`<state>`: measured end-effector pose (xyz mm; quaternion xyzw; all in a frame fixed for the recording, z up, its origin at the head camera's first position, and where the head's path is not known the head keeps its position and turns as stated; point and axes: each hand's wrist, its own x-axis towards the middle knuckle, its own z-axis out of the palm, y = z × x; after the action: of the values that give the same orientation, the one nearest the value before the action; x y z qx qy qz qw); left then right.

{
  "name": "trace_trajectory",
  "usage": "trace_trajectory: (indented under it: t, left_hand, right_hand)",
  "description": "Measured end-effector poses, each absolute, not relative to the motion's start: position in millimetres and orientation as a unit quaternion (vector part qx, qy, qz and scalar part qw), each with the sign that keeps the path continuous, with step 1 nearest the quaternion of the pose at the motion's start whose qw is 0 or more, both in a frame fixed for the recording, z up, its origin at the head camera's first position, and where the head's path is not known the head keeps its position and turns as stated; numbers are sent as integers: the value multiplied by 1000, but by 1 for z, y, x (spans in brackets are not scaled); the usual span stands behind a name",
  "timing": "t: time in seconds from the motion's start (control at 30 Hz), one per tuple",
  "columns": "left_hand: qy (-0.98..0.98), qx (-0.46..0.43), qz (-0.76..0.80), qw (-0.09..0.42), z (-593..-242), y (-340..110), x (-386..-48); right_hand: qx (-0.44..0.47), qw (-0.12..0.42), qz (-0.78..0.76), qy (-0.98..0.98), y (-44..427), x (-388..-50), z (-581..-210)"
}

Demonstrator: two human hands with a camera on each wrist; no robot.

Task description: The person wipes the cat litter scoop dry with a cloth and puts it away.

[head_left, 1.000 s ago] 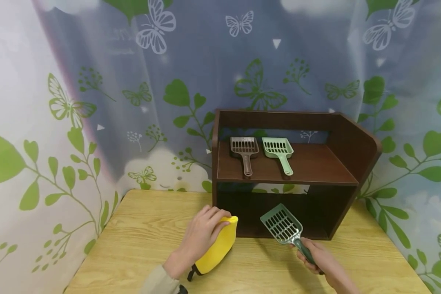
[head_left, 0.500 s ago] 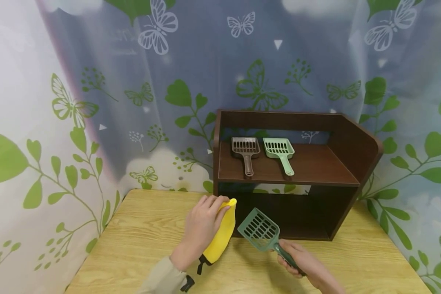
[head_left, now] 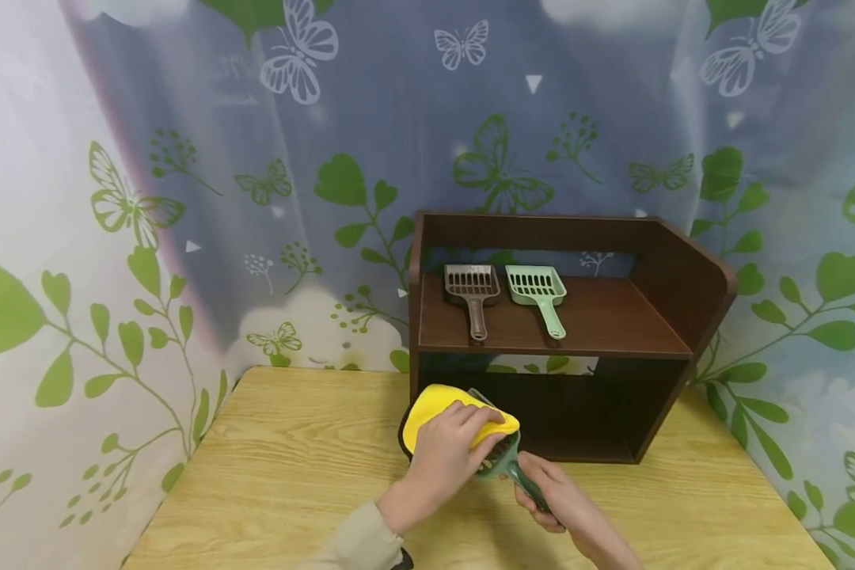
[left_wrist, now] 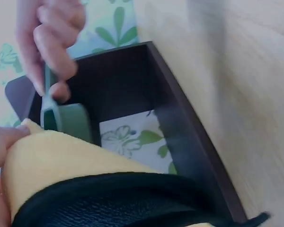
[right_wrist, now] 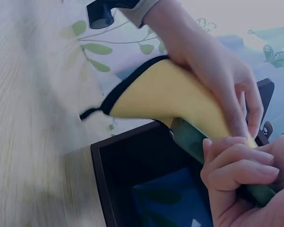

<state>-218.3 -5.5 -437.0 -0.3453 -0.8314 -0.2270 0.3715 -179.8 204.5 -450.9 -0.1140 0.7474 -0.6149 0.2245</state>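
In the head view my left hand [head_left: 445, 451] pinches a yellow cloth [head_left: 427, 408] with black edging. The cloth lies over the head of a dark green litter scoop [head_left: 530, 484], hiding most of its slots. My right hand [head_left: 552, 499] grips that scoop by its handle, in front of the shelf unit's lower compartment. Seen from the right wrist, the cloth [right_wrist: 151, 97] drapes against the scoop [right_wrist: 189, 137], and a black loop hangs from its edge. The left wrist view shows the cloth [left_wrist: 75, 156] close up, with a dark underside.
A dark brown two-tier shelf unit [head_left: 613, 324] stands on the wooden table [head_left: 306, 443]. On its upper shelf lie a brown litter scoop [head_left: 473, 297] and a light green one [head_left: 541, 297]. A patterned curtain [head_left: 370, 103] hangs behind.
The right hand has brought the dark green scoop leftward. The left hand has moved right with the yellow cloth, which now covers the scoop's head after being apart from it.
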Motion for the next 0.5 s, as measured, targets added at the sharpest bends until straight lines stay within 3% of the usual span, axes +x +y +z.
trace_trajectory:
  t: [0.3,0.5]
  left_hand:
    - [-849,-372,-150,345,-448,-10,-219]
    - [-844,-381,-113,361,-451,-7,-218]
  right_hand:
    - [-101,202,-612,758,204,-177,-448]
    - [-104,198,-614,757,195,-177,-450]
